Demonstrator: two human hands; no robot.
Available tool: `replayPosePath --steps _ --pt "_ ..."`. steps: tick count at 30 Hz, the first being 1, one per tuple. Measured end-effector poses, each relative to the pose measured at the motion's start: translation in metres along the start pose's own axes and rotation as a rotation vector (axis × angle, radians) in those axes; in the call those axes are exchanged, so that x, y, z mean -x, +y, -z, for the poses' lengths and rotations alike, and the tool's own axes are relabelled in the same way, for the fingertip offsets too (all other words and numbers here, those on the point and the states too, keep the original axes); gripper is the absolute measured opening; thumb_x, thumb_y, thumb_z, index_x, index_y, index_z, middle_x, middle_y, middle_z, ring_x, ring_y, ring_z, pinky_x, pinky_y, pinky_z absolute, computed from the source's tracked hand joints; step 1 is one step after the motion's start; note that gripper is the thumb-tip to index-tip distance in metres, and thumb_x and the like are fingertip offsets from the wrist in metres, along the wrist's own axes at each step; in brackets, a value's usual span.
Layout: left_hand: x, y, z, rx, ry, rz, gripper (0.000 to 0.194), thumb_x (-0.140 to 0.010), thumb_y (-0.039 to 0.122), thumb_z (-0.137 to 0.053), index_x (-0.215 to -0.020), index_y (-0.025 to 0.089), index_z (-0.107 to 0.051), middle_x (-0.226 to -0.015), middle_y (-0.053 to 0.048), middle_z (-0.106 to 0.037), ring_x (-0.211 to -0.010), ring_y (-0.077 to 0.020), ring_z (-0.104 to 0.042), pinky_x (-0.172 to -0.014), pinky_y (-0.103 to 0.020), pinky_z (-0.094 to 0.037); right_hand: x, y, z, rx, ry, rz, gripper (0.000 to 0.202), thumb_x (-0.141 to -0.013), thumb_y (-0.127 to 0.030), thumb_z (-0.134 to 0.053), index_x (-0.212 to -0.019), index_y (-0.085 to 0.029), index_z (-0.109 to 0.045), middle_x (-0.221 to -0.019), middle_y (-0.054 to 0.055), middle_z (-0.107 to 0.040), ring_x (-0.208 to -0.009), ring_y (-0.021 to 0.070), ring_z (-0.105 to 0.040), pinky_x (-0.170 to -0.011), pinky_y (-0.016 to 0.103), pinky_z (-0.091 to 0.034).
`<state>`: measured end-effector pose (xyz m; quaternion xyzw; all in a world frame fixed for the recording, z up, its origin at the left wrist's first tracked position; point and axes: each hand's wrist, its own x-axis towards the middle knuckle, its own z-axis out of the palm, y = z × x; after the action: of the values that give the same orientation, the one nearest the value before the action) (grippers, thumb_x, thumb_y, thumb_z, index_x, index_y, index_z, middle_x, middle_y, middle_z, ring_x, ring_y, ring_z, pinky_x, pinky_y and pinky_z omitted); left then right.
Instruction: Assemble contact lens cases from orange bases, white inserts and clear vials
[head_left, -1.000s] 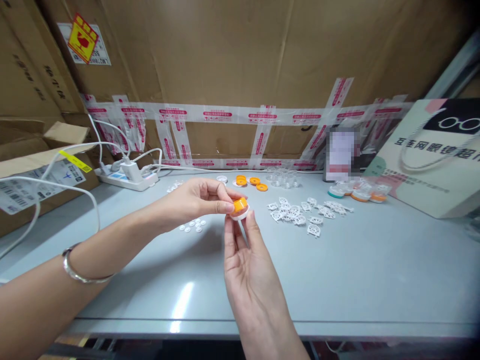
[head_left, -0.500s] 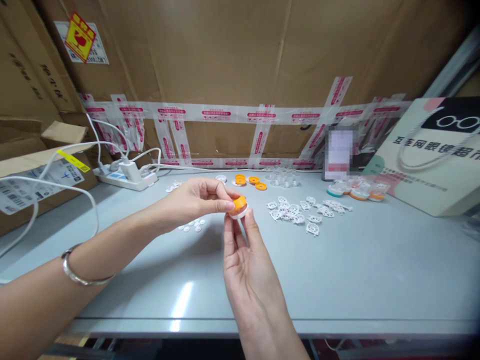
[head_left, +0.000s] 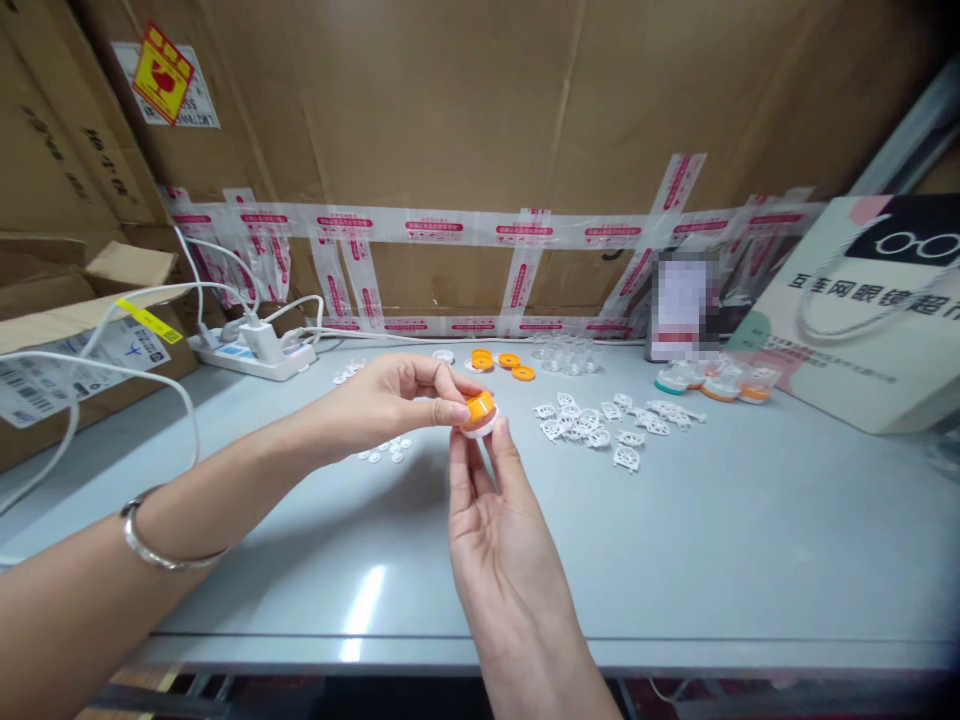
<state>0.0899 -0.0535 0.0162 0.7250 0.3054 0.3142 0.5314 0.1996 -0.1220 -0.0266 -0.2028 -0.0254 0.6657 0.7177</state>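
Note:
Between my two hands, above the middle of the table, is a small round plastic piece with an orange upper part (head_left: 481, 405) and a white base (head_left: 480, 429). From the left, my left hand (head_left: 409, 395) pinches the orange part between thumb and fingers. My right hand (head_left: 491, 510) comes from below, its thumb and fingertips closed around the white base. Behind my hands lie several orange rings (head_left: 523, 373). To the right are scattered white openwork plastic parts (head_left: 585, 425), and small white discs (head_left: 386, 450) lie below my left wrist.
Clear plastic cups (head_left: 566, 355) stand at the back. Capped clear pieces (head_left: 718, 385) sit near a paper bag (head_left: 840, 320) on the right, beside a pixelated phone-like object (head_left: 681, 310). A power strip (head_left: 259, 355) with white cables and a cardboard box (head_left: 90, 350) are at left.
The orange part has tilted slightly in my fingers, showing more of its side. Both hands keep nearly the same place and grip.

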Motion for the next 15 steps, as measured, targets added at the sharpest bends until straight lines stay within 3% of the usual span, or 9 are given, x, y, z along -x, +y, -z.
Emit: replayPosePath --steps 15 --pt "0.0004 0.0012 -0.0018 -0.139 0.045 -0.017 0.021 -0.073 0.029 -0.069 -0.063 0.015 -0.058 -0.100 -0.006 -0.065 -0.104 -0.0213 -0.057 -0.093 -0.036 -0.042 0.0008 -0.0003 0.0025 0.001 -0.049 0.005 0.015 -0.078 -0.022 -0.063 -0.091 -0.016 -0.068 -0.103 0.001 -0.070 -0.104 0.0105 -0.061 -0.086 0.016 -0.051"
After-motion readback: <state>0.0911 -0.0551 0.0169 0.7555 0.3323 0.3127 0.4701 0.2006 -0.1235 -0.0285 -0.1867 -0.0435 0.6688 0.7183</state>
